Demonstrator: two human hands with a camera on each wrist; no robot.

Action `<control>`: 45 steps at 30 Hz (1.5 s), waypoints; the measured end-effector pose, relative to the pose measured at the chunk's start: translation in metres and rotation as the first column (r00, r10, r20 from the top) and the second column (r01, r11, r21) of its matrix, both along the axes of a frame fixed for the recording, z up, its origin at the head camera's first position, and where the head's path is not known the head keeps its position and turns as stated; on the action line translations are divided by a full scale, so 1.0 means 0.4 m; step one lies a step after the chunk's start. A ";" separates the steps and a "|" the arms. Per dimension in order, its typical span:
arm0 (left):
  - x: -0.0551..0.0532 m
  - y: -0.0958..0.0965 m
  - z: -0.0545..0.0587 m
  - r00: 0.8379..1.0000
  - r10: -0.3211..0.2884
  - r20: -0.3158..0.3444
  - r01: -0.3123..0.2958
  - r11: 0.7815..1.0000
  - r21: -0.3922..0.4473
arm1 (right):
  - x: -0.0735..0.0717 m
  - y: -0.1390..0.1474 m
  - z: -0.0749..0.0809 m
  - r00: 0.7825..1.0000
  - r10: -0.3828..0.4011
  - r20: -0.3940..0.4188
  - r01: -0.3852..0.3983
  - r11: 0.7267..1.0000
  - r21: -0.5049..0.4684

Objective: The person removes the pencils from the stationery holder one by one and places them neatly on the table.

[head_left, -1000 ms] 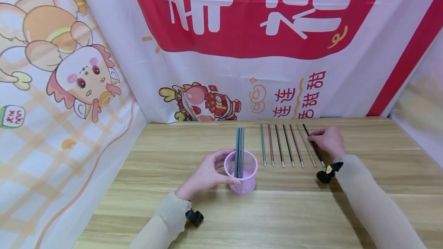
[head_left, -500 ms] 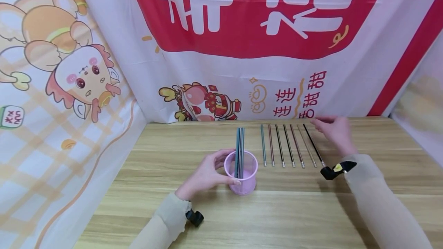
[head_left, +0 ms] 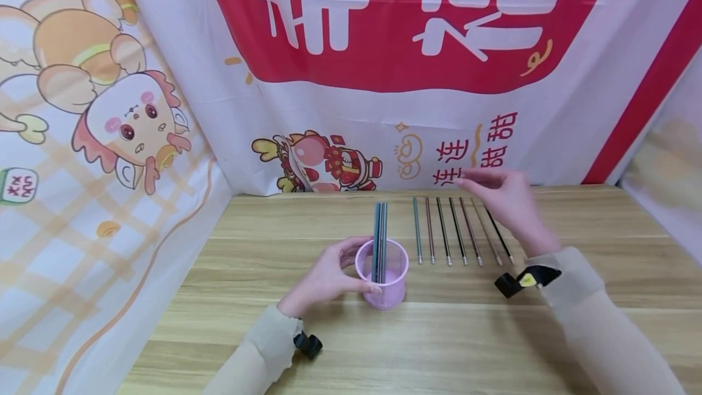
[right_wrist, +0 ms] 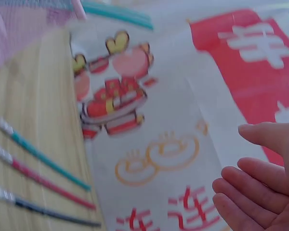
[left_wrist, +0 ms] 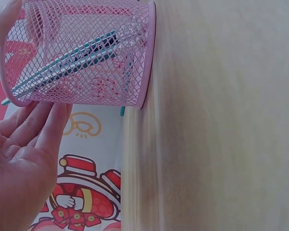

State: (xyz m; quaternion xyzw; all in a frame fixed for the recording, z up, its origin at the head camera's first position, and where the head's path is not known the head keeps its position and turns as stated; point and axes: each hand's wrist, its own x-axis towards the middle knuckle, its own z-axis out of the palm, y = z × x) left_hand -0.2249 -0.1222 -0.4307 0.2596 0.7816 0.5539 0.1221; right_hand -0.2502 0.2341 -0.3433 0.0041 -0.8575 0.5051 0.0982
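Observation:
My left hand (head_left: 329, 276) holds a pink mesh pencil cup (head_left: 386, 296) by its side, thumb and fingers on opposite sides near the rim. The cup stands upright on the table, and several pencils (head_left: 380, 230) lean inside it. My right hand (head_left: 512, 203) is raised over the far right end of a row of pencils, holding nothing; in the right wrist view its fingers (right_wrist: 250, 197) are loosely bent and apart from the thumb. The row includes a teal pencil (head_left: 417, 230), a red-brown one (head_left: 430, 230) and a black one (head_left: 500, 233), partly hidden by the hand. Erasers face the person.
The wooden table (head_left: 428, 346) runs back to a hanging printed cloth (head_left: 406, 72) with red and white lettering. Another printed cloth (head_left: 109, 139) borders the left side. A wrist camera (head_left: 308, 345) sits at the left cuff.
My right hand has let go of the black pencil's upper part, lifted, then swung left above the row. The left hand and the cup have stayed in place.

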 end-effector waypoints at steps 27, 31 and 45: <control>0.003 0.001 0.002 1.000 -0.017 -0.004 0.017 1.000 0.000 | 0.052 -0.255 -0.128 0.931 0.365 -0.030 -0.366 0.929 -0.046; 0.002 0.000 0.000 1.000 -0.020 -0.007 0.020 1.000 0.005 | 0.051 -0.269 -0.146 0.940 0.341 -0.026 -0.342 0.938 -0.054; 0.004 -0.002 0.007 1.000 -0.027 -0.015 0.027 1.000 0.001 | 0.048 -0.290 -0.169 0.959 0.282 0.020 -0.279 0.955 -0.101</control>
